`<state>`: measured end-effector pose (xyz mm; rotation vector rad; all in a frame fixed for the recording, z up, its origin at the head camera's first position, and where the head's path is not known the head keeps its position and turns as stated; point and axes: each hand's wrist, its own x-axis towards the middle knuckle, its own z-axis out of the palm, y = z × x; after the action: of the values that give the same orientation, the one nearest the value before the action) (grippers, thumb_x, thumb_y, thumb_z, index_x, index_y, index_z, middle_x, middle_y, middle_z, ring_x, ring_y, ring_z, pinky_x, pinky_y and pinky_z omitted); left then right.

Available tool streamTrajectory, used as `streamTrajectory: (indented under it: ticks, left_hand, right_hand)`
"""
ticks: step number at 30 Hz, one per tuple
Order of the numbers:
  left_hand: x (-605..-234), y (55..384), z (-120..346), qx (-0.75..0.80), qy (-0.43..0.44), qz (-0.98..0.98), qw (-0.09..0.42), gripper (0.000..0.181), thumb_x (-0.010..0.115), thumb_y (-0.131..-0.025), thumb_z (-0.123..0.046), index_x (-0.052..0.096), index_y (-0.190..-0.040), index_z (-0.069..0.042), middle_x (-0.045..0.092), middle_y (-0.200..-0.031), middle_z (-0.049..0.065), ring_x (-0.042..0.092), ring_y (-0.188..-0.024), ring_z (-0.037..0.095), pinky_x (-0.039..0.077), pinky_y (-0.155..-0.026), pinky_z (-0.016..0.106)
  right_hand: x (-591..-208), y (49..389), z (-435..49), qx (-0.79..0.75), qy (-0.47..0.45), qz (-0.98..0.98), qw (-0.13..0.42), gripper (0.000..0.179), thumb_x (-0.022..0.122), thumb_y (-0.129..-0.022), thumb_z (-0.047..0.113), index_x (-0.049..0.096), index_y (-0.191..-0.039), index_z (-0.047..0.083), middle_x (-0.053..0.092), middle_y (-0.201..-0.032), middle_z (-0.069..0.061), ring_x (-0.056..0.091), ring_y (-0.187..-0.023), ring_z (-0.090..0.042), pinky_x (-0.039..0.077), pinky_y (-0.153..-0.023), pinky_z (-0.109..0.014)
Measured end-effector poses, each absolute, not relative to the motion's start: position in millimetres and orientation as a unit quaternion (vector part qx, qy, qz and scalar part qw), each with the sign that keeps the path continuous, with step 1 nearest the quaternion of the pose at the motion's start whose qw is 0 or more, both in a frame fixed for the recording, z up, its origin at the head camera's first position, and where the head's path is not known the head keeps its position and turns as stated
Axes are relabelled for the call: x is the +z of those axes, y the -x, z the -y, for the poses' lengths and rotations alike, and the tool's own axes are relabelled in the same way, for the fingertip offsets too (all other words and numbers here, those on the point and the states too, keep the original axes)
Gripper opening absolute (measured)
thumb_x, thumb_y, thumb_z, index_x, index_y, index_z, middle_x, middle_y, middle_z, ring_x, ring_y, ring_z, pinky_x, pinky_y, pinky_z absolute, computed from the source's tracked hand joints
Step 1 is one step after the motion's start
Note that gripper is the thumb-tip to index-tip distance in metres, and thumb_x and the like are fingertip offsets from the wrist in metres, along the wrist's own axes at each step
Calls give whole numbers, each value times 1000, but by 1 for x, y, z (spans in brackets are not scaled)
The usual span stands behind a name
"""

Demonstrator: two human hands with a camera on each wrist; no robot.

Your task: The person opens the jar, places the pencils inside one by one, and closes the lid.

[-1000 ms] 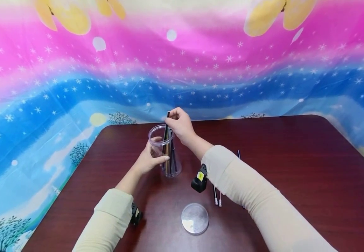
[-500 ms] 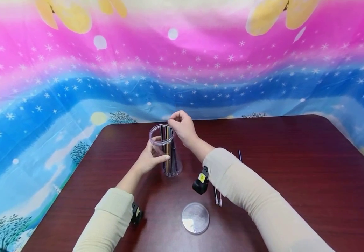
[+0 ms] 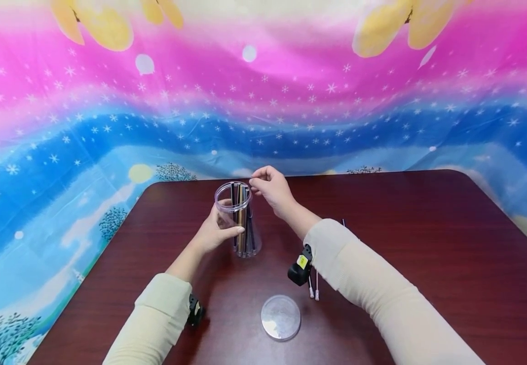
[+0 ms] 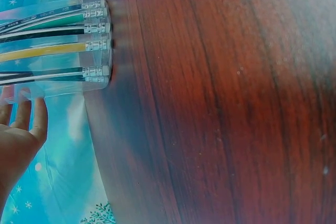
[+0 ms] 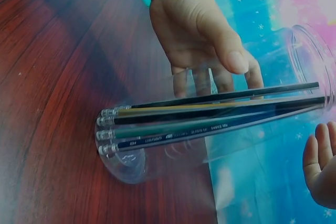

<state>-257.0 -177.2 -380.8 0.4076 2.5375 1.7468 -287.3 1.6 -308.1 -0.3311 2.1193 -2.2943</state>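
A clear plastic jar [image 3: 255, 241] stands on the table without its lid. Several pencils [image 3: 241, 218] lean inside it, silver ferrules at the bottom; yellow, green, black and dark blue ones show in the right wrist view. My left hand [image 3: 212, 233] grips the jar's side, thumb in front and fingers behind it. Just right of the jar's rim is my right hand [image 3: 272, 190], its fingers loosely bent. Nothing shows between those fingers, and they appear apart from the pencils.
The round clear lid [image 3: 280, 318] lies flat on the table [image 3: 427, 238] toward the front. Loose pencils [image 3: 316, 290] lie right of it, partly covered by my right sleeve. A patterned cloth [image 3: 263, 111] hangs behind the table.
A dark pencil that my right hand held at the rim has dropped into the jar. The right hand has let go and drawn off slightly right. The left hand keeps its grip.
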Motion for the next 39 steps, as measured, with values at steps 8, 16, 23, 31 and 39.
streamTrajectory:
  ticks: [8,16,23,31,39]
  left_hand:
    - [-384,258,177,561,-140,-816,2,73,68,-77,-3,26,-136,-7,52,-88,8,54,-89,17,39,-94,39]
    - [-384,256,177,563,-133,-816,6,73,68,-76,-4,26,-136,-7,53,-89,9,55,-91,20,39,-94,40]
    - [-384,255,176,557,-136,-819,0,73,69,-76,-3,27,-136,-7,53,-87,9,55,-90,19,40,-93,40]
    - [-382,255,176,561,-136,-817,1,73,68,-76,-3,26,-136,-6,54,-88,7,55,-92,22,40,-93,37]
    - [-383,255,177,547,-140,-825,4,73,68,-77,-5,25,-136,-6,54,-91,10,53,-91,22,40,-91,37]
  right_hand:
    - [-313,283,-17,-718,101,-689,14,13,55,-83,1,53,-95,-3,57,-79,-2,56,-68,-11,49,-74,-34]
    - [-318,279,-33,-713,89,-695,32,14,54,-84,2,53,-97,-3,58,-79,0,57,-68,-10,49,-69,-29]
    - [-326,275,-53,-701,72,-708,48,21,54,-85,3,52,-104,-7,60,-84,-3,57,-69,-10,50,-76,-35]
    - [-336,273,-78,-691,51,-719,56,20,53,-86,5,52,-104,-4,60,-85,1,58,-71,-9,50,-76,-33]
    - [-347,270,-101,-671,33,-737,73,24,52,-88,7,50,-108,-5,59,-88,0,57,-72,-9,50,-75,-30]
